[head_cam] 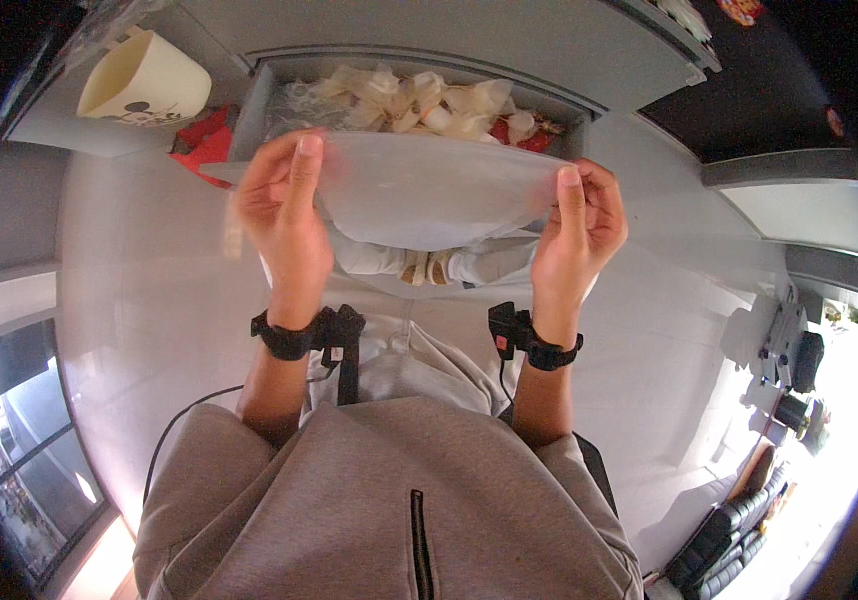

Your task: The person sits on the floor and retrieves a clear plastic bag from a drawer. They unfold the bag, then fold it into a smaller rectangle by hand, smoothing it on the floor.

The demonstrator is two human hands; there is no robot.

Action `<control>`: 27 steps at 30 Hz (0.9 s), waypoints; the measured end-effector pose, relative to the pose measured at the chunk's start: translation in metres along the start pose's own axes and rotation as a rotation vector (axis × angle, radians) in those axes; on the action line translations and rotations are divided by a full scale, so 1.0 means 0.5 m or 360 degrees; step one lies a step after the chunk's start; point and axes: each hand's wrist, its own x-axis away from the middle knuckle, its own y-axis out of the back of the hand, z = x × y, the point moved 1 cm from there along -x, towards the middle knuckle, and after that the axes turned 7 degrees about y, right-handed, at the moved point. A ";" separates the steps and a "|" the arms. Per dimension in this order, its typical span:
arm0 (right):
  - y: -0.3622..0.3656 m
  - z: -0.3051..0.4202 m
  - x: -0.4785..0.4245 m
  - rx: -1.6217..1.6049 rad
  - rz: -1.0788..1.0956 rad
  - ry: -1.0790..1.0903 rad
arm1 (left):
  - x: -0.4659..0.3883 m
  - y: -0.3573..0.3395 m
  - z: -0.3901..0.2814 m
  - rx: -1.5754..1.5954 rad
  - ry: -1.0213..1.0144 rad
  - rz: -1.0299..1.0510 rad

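A translucent plastic bag (429,191) is stretched between my two hands, in front of my lower legs. My left hand (286,195) pinches its upper left edge between thumb and fingers. At the right end of the same edge, my right hand (579,217) pinches it with the thumb on top. Beyond the bag, a pulled-out grey drawer (250,112) holds several crumpled, knotted plastic bags (406,97) and some red items. The bag's lower part sags, and it hides the drawer's front.
Left of the drawer sits a cream paper bucket (166,79) with dark print. A red packet (208,142) lies beside it. Pale floor (151,247) surrounds me. Black chairs (729,540) and suitcases (781,330) stand far right. A black cable (174,412) trails from my left wrist strap.
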 end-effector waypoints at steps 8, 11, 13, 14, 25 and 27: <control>0.046 -0.018 -0.031 0.0100 0.0105 -0.0113 | -0.014 -0.006 0.008 -0.0013 0.0119 0.0072; 0.067 -0.010 -0.059 0.0297 0.0102 0.0013 | -0.018 -0.018 0.002 -0.0048 0.0135 0.0089; 0.065 0.002 -0.072 0.0555 0.0121 0.0271 | -0.019 -0.026 0.005 -0.0111 0.0155 0.0119; 0.059 0.013 -0.078 0.0710 0.0153 0.0453 | -0.020 -0.030 0.007 -0.0165 0.0166 0.0142; -0.118 0.038 -0.066 0.1080 0.1610 0.0862 | -0.011 -0.037 -0.010 -0.0747 -0.0111 0.0426; -0.107 0.034 -0.069 0.1176 0.1731 0.0572 | -0.014 -0.031 -0.012 -0.0816 -0.0209 0.0392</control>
